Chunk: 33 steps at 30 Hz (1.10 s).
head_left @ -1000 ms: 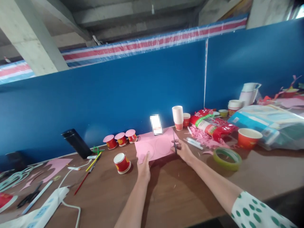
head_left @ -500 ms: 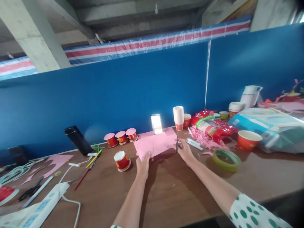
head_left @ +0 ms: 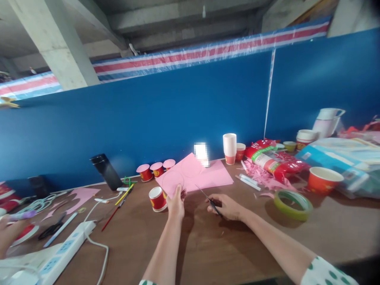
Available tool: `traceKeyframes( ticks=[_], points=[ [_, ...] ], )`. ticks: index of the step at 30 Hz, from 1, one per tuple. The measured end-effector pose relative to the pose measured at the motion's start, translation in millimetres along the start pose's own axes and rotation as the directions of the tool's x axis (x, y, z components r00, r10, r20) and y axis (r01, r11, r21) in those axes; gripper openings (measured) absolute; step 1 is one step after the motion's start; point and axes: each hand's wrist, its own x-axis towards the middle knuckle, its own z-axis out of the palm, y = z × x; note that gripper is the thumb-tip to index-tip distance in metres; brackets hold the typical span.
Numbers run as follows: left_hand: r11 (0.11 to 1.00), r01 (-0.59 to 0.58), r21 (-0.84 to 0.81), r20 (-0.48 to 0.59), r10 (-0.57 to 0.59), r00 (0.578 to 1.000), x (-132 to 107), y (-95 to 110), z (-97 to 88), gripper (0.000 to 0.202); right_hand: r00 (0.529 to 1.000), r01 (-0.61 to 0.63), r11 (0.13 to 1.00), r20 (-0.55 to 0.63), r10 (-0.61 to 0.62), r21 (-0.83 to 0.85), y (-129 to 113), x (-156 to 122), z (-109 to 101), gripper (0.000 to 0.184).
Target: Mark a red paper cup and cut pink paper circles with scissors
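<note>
Pinched near its lower left corner by my left hand (head_left: 176, 202) is a sheet of pink paper (head_left: 190, 168) with circles outlined on it. Another pink sheet (head_left: 218, 174) lies beneath, showing at the right. My right hand (head_left: 227, 206) is closed around the dark handles of scissors (head_left: 214, 206), whose thin blades point up and left toward the paper's lower edge. A red and white paper cup (head_left: 158, 199) stands just left of my left hand. Behind it are several small red cups (head_left: 145, 173) topped with pink discs.
Yellow-green tape (head_left: 293, 205), a red packet (head_left: 271, 158) and an orange cup (head_left: 325, 180) lie right. Stacked white cups (head_left: 229, 148) stand behind. At left are a black bottle (head_left: 105, 171), a power strip (head_left: 67, 249) and another person's hand (head_left: 10, 233).
The held sheet has swung, its left part lifted, exposing the sheet beneath. My right hand with the scissors has moved from the paper's right edge down and left. Another person's hand has appeared at left.
</note>
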Motion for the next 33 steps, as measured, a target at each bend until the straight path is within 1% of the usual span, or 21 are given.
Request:
traceKeyframes(
  ticks=[4, 7, 11, 14, 17, 22, 28, 33],
  points=[
    [0.996, -0.013, 0.089, 0.081, 0.006, 0.997, -13.3, -7.2, 4.6, 0.028, 1.0, -0.031, 0.996, 0.009, 0.03, 0.083, -1.6, 0.4, 0.8, 0.03],
    [0.992, -0.015, 0.123, 0.109, 0.002, 0.994, -21.3, -13.0, 7.1, 0.029, 0.999, -0.031, 0.991, 0.02, 0.028, 0.131, -1.8, 0.5, 1.8, 0.032],
    [0.989, -0.015, 0.144, 0.114, -0.001, 0.993, -23.8, -21.2, 7.1, 0.028, 1.0, 0.004, 0.989, -0.01, -0.003, 0.149, 0.3, 1.7, 4.3, 0.034],
    [0.987, -0.015, 0.158, 0.117, -0.004, 0.993, -22.3, -26.4, 5.3, 0.029, 1.0, -0.001, 0.984, -0.008, 0.003, 0.177, 1.4, 2.8, 6.1, 0.037],
    [0.986, -0.014, 0.164, 0.119, -0.006, 0.993, -21.7, -29.6, 4.0, 0.03, 1.0, -0.001, 0.985, -0.025, 0.006, 0.17, 2.0, 3.5, 6.6, 0.038],
    [0.982, -0.022, 0.187, 0.122, -0.001, 0.993, -24.2, -30.8, 4.4, 0.031, 0.999, 0.033, 0.988, -0.043, -0.027, 0.148, 4.5, 4.7, 5.6, 0.035],
    [0.977, -0.009, 0.213, 0.115, -0.016, 0.993, -25.3, -31.2, 4.7, 0.029, 0.999, 0.016, 0.984, -0.039, -0.009, 0.176, 6.9, 5.2, 5.8, 0.036],
    [0.978, -0.007, 0.21, 0.116, -0.018, 0.993, -24.8, -32.1, 4.3, 0.032, 0.997, 0.023, 0.993, -0.069, -0.015, 0.117, 7.4, 6.1, 5.6, 0.032]
  ],
)
